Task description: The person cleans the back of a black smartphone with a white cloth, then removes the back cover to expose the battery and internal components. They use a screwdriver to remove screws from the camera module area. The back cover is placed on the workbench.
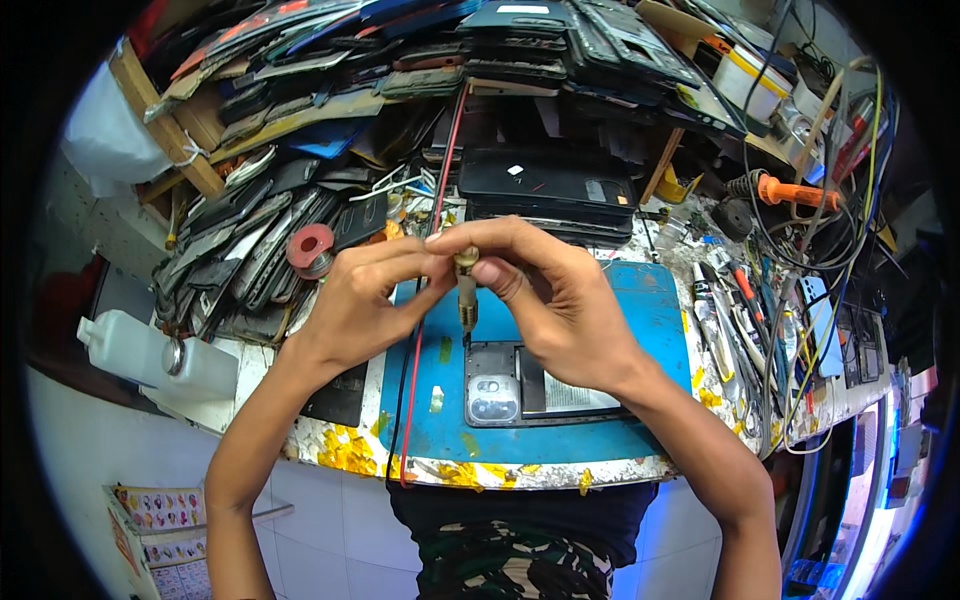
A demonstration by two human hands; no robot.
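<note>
Over a blue work mat [655, 330], both my hands come together at a small screwdriver-like tool [467, 300]. It stands upright, with a brass-coloured cap on top and a narrow dark tip below. My right hand [565, 300] has thumb and forefinger closed about the cap, the forefinger reaching across toward the left fingers. My left hand [365, 300] is pinched against the tool's left side. The tip points at the upper left corner of an opened phone [480, 355]; contact is unclear. On the phone's lower left lies a clear camera cover [493, 400]. The right hand hides part of the phone.
Red and black cables [408, 420] cross the mat's left side. Behind stand stacked phone and tablet parts [545, 180], with more piled left beside a red spool [310, 245]. Tools [730, 320], loose wires and an orange-handled iron [800, 193] lie right. White plastic bottles [200, 370] stand left.
</note>
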